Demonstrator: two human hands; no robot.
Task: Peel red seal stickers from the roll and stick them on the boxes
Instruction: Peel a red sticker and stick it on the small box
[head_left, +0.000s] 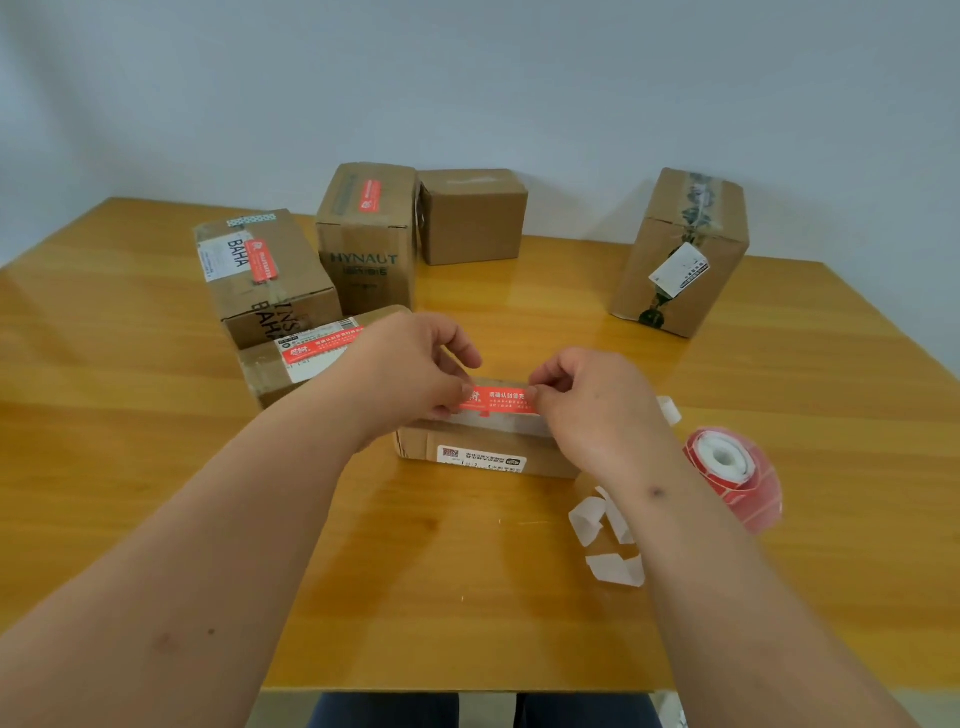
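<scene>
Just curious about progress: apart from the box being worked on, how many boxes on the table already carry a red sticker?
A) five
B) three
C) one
B: red stickers show on the BAHA box, the HYNAUT box and the low box beside the left hand.

A red seal sticker is pinched by the left hand and right hand. It is held over a small box mid-tabletop. The sticker roll lies toward the right edge.

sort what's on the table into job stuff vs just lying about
Job: sticker pinched by left hand and right hand; near box; roll; plain box; tall box, no red seal showing.
Lying about: backing scraps; three boxes already sealed.
</scene>
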